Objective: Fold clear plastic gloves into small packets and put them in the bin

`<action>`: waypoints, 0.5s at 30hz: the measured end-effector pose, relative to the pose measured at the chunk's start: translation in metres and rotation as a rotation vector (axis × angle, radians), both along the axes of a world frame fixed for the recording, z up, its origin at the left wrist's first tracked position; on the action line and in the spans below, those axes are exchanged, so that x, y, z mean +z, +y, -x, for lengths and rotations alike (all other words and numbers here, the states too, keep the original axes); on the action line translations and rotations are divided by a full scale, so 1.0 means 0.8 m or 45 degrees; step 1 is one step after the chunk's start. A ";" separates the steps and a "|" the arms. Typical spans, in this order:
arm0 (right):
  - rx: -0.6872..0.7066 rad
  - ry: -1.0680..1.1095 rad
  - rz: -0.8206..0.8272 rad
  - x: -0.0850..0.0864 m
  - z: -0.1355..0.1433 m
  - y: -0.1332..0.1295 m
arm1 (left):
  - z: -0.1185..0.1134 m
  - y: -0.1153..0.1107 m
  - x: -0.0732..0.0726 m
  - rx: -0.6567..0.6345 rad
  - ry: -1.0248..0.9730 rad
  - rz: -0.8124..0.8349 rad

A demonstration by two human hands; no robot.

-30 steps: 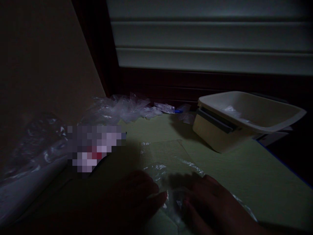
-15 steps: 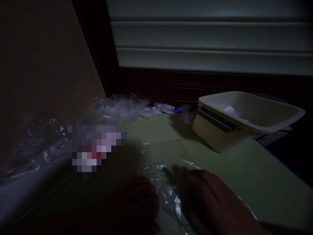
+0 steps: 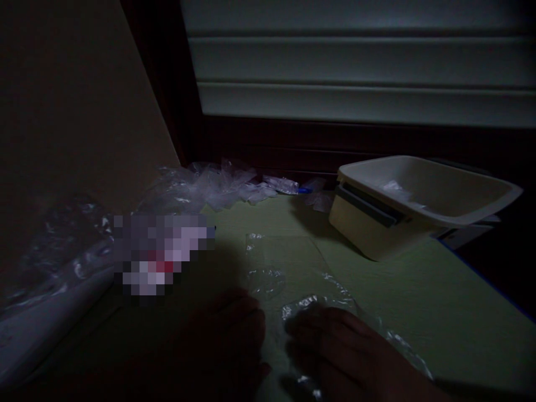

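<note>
Right hand [image 3: 335, 352] has slid back over the clear plastic bag [image 3: 293, 279], near the cream tray [image 3: 419, 223]; left hand [image 3: 234, 340] beside it. Grip state: cannot tell. Flatten bag slowly against tabletop [image 3: 397, 290].

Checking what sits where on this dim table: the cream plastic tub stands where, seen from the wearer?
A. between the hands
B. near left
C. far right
C. The cream tub stands at the far right of the green mat, beyond the right hand.
</note>
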State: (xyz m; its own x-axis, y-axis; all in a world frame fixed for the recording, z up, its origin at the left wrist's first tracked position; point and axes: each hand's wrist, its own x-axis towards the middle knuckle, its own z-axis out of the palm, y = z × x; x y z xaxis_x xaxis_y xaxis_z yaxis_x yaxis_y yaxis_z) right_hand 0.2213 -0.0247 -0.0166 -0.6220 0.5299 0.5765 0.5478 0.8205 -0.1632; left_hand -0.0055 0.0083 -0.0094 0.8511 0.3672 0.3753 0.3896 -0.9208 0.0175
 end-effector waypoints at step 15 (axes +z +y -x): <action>0.034 -0.209 -0.054 0.009 -0.004 0.002 | -0.002 0.004 0.000 -0.151 -0.008 -0.040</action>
